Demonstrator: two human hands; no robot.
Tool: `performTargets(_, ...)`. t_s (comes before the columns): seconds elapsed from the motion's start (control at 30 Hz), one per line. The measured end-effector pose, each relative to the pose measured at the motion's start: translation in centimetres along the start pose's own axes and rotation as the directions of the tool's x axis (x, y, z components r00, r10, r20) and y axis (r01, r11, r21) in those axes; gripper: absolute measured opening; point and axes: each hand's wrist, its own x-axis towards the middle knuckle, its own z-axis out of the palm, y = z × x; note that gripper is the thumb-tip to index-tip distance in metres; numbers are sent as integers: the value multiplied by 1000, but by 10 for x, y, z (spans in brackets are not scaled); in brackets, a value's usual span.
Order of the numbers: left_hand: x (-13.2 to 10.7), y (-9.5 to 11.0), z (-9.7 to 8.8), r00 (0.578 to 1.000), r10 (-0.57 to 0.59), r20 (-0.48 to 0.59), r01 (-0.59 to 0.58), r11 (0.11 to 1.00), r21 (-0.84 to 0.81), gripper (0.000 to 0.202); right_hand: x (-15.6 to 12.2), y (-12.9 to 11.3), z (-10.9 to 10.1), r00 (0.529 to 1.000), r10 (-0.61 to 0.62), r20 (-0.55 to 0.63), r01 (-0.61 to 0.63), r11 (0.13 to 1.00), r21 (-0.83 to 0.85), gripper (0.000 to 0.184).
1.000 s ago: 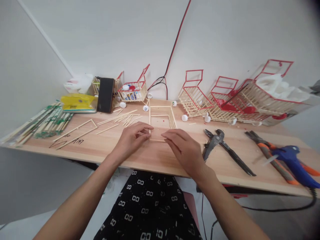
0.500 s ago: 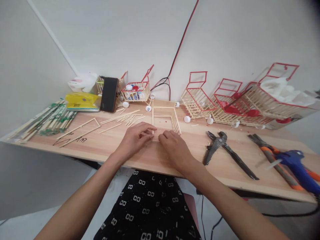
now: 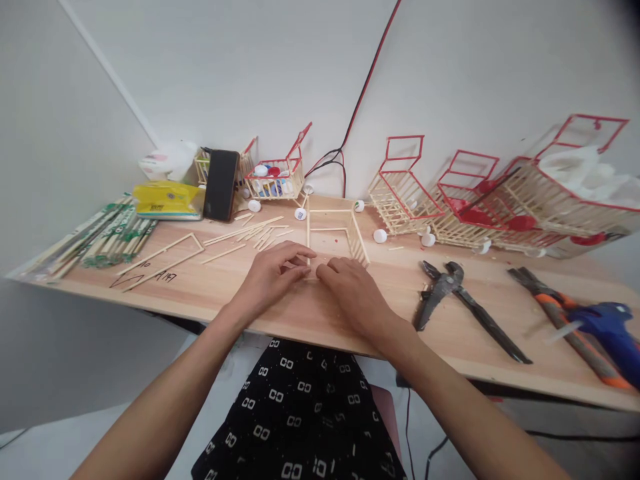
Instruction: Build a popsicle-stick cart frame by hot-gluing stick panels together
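A small box-like frame of thin wooden sticks (image 3: pixel 330 211) stands on the table before me, with a row of upright bars along its right side. My left hand (image 3: pixel 280 270) is at its near left corner, thumb and fingers pinched on the stick there. Curled fingers of my right hand (image 3: pixel 350 287) press at the near edge, just right of the left fingertips. The hands hide most of that near edge, so how each stick is gripped shows only in part.
Loose sticks (image 3: pixel 223 254) and a U-shaped stick piece (image 3: pixel 165 250) lie left, near bundled sticks (image 3: pixel 120 233), a yellow packet (image 3: pixel 167 199) and a phone (image 3: pixel 221 185). Miniature carts (image 3: pixel 403 193) line the wall. Pliers (image 3: pixel 445 287), orange-handled pliers (image 3: pixel 560 313) and a blue glue gun (image 3: pixel 607 327) lie right.
My view has shifted slightly, so the things at the right sit a little farther right. Both hands stay at the near edge of the stick frame, almost unmoved.
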Motion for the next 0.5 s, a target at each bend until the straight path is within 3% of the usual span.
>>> performTargets(0.17, 0, 0, 1, 1000, 6, -12, -6, 1000, -14, 28, -6, 7, 3, 999, -13, -50, 13, 1000, 4, 15)
performTargets(0.5, 0, 2, 1, 1000, 11, -7, -11, 1000, 19, 25, -7, 9, 4, 999, 11, -31, -12, 1000, -13, 13)
